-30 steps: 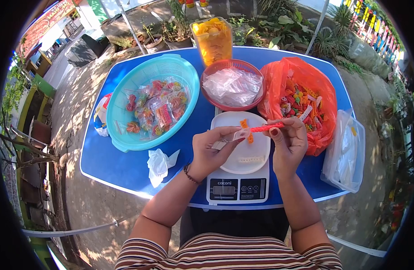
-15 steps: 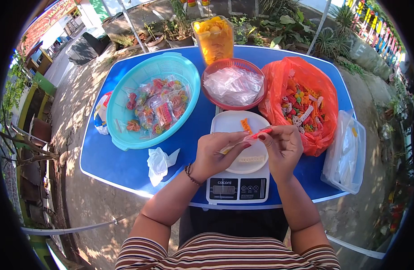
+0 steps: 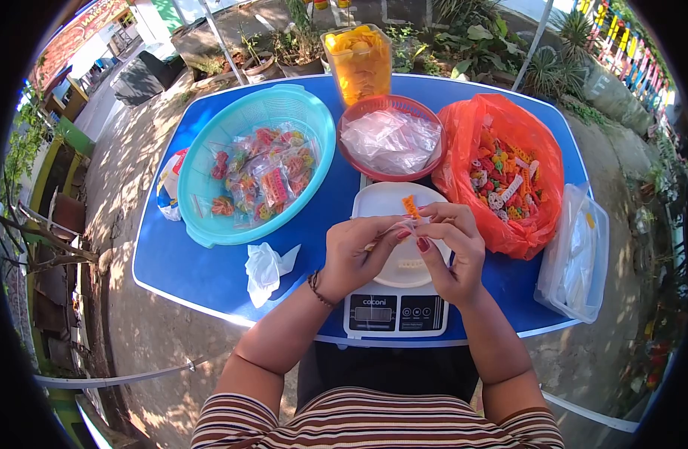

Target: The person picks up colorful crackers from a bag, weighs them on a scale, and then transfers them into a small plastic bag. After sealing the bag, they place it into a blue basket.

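Over the white plate point(image 3: 392, 275) of the kitchen scale point(image 3: 374, 329), my left hand point(image 3: 357, 251) pinches a small clear plastic bag point(image 3: 398, 227). My right hand point(image 3: 455, 243) is beside it, fingers bent and fingertips at the bag's edge; a bit of red shows between the hands. Whether the right fingers grip the bag or a piece in it is too small to tell. An orange snack piece point(image 3: 410, 206) lies near the plate's back edge, and a pale piece point(image 3: 411, 264) lies below the hands.
A turquoise basket point(image 3: 198, 161) of filled packets stands left. Behind the scale are a red basket point(image 3: 346, 157) of clear bags and a tub of yellow pieces point(image 3: 359, 63). A red bag of snacks point(image 3: 458, 142) and a clear box point(image 3: 576, 254) stand right; crumpled tissue point(image 3: 262, 273) lies left.
My right hand has moved slightly left, closer to my left hand. The red piece that showed between the fingers is now mostly hidden at the bag.
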Motion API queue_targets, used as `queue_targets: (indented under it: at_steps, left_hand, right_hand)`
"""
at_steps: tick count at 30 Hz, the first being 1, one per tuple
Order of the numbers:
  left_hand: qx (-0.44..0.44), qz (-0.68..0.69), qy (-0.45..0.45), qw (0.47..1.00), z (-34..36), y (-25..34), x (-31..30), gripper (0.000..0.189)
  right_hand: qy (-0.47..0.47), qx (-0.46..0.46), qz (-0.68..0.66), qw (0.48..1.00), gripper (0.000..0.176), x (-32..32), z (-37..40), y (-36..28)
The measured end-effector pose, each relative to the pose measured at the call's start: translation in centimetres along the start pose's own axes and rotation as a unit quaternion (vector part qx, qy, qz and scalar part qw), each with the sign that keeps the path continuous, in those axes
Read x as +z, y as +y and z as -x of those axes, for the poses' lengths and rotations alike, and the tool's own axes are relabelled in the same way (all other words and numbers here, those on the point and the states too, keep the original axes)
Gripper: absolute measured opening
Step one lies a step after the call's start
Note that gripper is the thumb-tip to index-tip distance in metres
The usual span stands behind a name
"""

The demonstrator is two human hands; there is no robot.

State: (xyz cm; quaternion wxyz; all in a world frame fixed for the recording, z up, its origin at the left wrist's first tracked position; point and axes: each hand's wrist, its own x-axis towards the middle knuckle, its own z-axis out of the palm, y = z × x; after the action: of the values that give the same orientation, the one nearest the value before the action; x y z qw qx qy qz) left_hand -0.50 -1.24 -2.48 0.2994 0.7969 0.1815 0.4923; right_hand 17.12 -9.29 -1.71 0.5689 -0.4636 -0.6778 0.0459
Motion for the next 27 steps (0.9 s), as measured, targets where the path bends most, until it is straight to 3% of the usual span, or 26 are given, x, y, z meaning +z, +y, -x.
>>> queue_targets:
  at_steps: [1, 3, 5, 7, 9, 10, 16, 19, 22, 25, 27]
  left_hand:
    - [-0.027, 0.009, 0.001, 1.000, 0.2, -0.1, 0.0, 0.017]
    - [-0.080, 0.028, 0.002, 0.996, 0.7, -0.5, 0.1, 0.016]
    - [-0.109, 0.076, 0.028, 0.991, 0.7, -1.1, 0.1, 0.019]
    - [-0.149, 0.168, 0.058, 0.973, 0.6, -1.3, 0.1, 0.022]
    - [-0.197, 0.303, 0.089, 0.928, 0.3, -1.3, 0.4, 0.023]
    - [-0.208, 0.304, 0.077, 0.926, 0.3, -1.4, 0.2, 0.022]
    - [-0.197, 0.318, 0.057, 0.926, -0.1, -1.4, -0.4, 0.020]
    - [-0.179, 0.269, 0.054, 0.945, -0.1, -1.3, 0.2, 0.019]
    - [-0.158, 0.202, 0.043, 0.966, 0.1, -1.4, 0.4, 0.020]
    - [-0.157, 0.171, 0.036, 0.972, 0.2, -1.2, 0.4, 0.021]
    - [-0.150, 0.142, 0.032, 0.978, 0.3, -1.3, 0.2, 0.021]
  right_hand:
    - [-0.011, 0.013, -0.016, 1.000, 0.015, 0.0, 0.1, 0.0]
    - [0.067, 0.141, -0.129, 0.979, 0.013, 0.6, 0.4, -0.2]
    - [0.079, 0.178, -0.077, 0.978, 0.014, 0.8, 0.4, -0.3]
    - [0.022, 0.122, 0.139, 0.982, 0.017, 0.7, 0.2, -0.1]
    - [-0.036, 0.114, 0.229, 0.966, 0.023, 0.7, 0.5, 0.0]
    - [-0.064, 0.109, 0.274, 0.953, 0.026, 0.7, 0.7, 0.1]
    - [-0.018, 0.073, 0.225, 0.972, 0.014, 0.8, 0.6, 1.0]
    - [0.002, 0.191, 0.116, 0.975, 0.010, 0.5, 0.6, 0.6]
    - [0.073, 0.200, 0.020, 0.977, 0.008, 0.7, 0.8, 0.9]
    - [0.116, 0.202, -0.090, 0.968, 0.008, 0.6, 0.6, 0.4]
    - [0.155, 0.140, -0.111, 0.972, 0.008, 0.8, 0.4, 0.4]
